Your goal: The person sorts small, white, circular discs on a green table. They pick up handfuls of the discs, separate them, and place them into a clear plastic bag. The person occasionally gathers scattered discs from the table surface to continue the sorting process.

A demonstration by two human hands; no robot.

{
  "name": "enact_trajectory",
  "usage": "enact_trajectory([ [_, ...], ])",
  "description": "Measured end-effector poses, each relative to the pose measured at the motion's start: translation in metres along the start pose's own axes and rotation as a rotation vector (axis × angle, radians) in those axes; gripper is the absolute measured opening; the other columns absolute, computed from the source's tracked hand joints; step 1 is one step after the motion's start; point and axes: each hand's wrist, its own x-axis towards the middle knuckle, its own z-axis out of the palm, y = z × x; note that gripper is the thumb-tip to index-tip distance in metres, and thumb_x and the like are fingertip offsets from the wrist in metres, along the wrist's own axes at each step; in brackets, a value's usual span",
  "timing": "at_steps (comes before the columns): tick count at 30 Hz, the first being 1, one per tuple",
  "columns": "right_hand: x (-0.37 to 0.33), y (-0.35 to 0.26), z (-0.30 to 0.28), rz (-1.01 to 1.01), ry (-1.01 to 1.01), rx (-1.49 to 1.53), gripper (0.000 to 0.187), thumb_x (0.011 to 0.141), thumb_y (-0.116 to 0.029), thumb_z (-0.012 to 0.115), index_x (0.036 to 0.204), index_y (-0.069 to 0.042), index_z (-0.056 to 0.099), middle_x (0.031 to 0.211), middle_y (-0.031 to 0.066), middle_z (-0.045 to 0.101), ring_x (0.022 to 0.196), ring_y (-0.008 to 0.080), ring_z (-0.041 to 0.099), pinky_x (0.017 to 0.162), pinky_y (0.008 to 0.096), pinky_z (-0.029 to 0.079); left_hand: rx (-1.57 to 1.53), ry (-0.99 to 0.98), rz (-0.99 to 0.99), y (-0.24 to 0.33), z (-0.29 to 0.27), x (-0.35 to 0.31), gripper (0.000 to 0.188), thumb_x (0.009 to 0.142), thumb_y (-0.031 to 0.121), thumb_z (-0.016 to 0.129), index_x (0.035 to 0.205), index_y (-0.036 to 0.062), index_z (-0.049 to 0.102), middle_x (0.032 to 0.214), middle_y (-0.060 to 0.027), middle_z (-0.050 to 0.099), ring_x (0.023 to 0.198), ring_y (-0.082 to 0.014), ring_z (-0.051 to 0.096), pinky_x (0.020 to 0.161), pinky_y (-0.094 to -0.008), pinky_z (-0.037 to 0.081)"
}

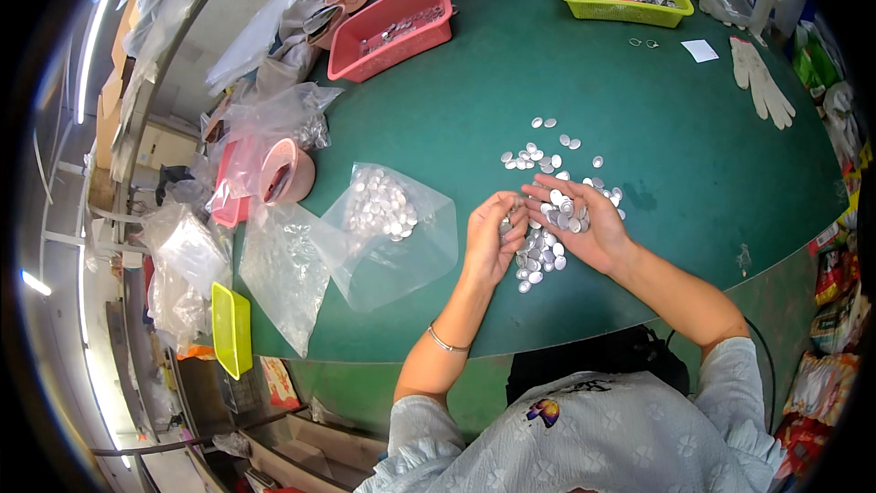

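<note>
Centre of frame — your right hand [584, 228] lies palm up, cupping a heap of small silver oval metal discs [564, 213]. Your left hand [493, 237] curls beside it, fingertips pinching a few discs. More discs lie scattered on the green table [438, 119] just above and below your hands — a clear plastic bag [388, 233] of them sits left
</note>
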Motion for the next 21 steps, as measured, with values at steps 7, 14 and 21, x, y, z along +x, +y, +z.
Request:
enact_trajectory([
  [7,-0.001,0.0,0.0,0.008,-0.023,-0.029,0.047,0.093,-0.025,0.027,0.13,0.002,0.039,0.131,0.0163,0.045,0.119,0.025,0.045,0.104,0.038,0.031,0.492,0.072,0.158,-0.014,0.007,-0.005,0.008,0.081,0.007,0.064,0.083,-0.0008,0.064,0.073,-0.0045,0.058,0.056,-0.0094,0.049,0.046,-0.0189,0.035],
  [14,-0.001,0.001,-0.004,0.034,-0.02,-0.036,0.047,0.093,-0.026,0.027,0.129,0.001,0.04,0.129,0.0144,0.047,0.113,0.0231,0.048,0.099,0.0378,0.036,1.061,-0.006,0.56,-0.019,0.02,-0.007,0.026,0.067,0.002,0.074,0.092,0.0006,0.065,0.079,-0.0063,0.061,0.058,-0.0119,0.049,0.055,-0.0264,0.044],
  [21,0.0,0.003,-0.003,0.057,-0.015,-0.022,0.047,0.093,-0.026,0.027,0.129,0.001,0.04,0.128,0.0142,0.047,0.112,0.0227,0.048,0.095,0.0385,0.038,1.212,-0.019,0.552,-0.015,0.021,-0.012,0.027,0.066,0.003,0.075,0.091,-0.0006,0.065,0.076,-0.0073,0.06,0.056,-0.014,0.048,0.053,-0.0267,0.043],
])
